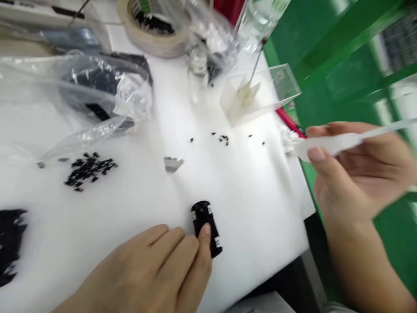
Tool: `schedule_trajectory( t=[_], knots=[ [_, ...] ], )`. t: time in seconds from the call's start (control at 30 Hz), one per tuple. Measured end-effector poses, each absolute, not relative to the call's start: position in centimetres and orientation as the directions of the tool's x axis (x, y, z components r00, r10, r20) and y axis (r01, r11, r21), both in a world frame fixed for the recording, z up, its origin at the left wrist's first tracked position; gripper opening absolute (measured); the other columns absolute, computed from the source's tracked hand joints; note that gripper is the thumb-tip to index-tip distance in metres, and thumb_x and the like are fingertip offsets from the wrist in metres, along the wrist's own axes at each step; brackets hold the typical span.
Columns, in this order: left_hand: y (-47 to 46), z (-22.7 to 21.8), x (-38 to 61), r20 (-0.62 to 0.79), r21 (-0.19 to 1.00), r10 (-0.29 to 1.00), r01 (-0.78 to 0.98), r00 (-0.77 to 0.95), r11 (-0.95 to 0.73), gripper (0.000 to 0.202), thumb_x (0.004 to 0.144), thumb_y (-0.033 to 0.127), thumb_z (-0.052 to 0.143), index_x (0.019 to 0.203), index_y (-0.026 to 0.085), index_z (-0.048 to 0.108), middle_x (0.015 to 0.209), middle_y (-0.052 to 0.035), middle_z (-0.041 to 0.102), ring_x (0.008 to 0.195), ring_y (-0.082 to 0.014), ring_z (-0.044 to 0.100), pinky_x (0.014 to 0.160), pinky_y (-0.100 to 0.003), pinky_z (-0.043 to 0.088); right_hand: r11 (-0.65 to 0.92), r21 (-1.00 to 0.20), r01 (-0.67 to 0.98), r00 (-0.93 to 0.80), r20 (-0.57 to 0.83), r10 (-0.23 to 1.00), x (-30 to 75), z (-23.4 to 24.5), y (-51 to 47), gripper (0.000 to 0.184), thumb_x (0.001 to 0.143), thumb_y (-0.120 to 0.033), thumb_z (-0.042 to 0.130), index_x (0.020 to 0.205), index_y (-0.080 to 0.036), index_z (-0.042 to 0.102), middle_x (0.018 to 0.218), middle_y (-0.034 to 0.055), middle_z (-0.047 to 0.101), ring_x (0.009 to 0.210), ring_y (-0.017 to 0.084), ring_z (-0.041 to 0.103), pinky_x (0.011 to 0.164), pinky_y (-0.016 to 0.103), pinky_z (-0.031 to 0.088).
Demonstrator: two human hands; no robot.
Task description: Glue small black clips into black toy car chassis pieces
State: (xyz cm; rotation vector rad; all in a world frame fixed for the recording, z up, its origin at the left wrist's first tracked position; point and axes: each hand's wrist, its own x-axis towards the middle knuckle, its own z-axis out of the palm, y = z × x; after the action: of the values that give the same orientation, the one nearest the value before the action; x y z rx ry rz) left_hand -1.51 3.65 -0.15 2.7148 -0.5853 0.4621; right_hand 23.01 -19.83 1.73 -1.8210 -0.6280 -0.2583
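My left hand [156, 265] rests on the white work surface with its fingers curled. Its index fingertip lies on a small black oblong plastic part [203, 217] with light metallic spots along its edges; the thumb is hidden. Off the table's right edge, my right hand [358, 169] is closed on a white translucent plastic dropper [329, 145]. The thumb and fingers pinch its wide bulb, while the thin stem points right, out of view. A small grey metallic-looking piece [173, 164] lies beyond the black part. Several tiny black pieces [224, 139] are scattered farther back.
A pile of tiny black pieces [87, 169] lies left, with more black parts [11, 245] at the left edge. Behind are clear plastic bags [94, 95], a tape roll [163, 45], a small glass bottle [198, 74] and a clear open box [234, 108] holding a thin rod.
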Motion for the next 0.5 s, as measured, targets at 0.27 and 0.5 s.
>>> schedule_trajectory(
  t=[0.27,0.5],
  knots=[
    [4.2,-1.7,-1.6,0.447,0.228,-0.37,-0.504,0.814,-0.833,0.03,0.097,0.004,0.063,0.124,0.005,0.075,0.085,-0.0052,0.068,0.07,-0.023,0.062,0.06,-0.043,0.053,-0.521,-0.677,0.52,0.854,0.41,0.32,27.5,0.7,-20.8,0.023,0.102,-0.041,0.082,0.119,-0.025,0.083,0.114,0.005,0.086,0.094,0.025,0.083,0.083,0.038,0.071],
    [4.0,-0.6,-0.9,0.487,0.212,-0.381,-0.53,0.786,-0.821,0.018,0.095,0.002,0.07,0.112,0.002,0.076,0.081,-0.006,0.065,0.065,-0.025,0.064,0.049,-0.042,0.052,-0.594,-0.578,0.56,0.829,0.397,0.395,28.4,0.3,-18.3,0.018,0.095,-0.04,0.085,0.097,-0.023,0.083,0.086,0.003,0.081,0.074,0.024,0.075,0.076,0.041,0.064]
  ],
)
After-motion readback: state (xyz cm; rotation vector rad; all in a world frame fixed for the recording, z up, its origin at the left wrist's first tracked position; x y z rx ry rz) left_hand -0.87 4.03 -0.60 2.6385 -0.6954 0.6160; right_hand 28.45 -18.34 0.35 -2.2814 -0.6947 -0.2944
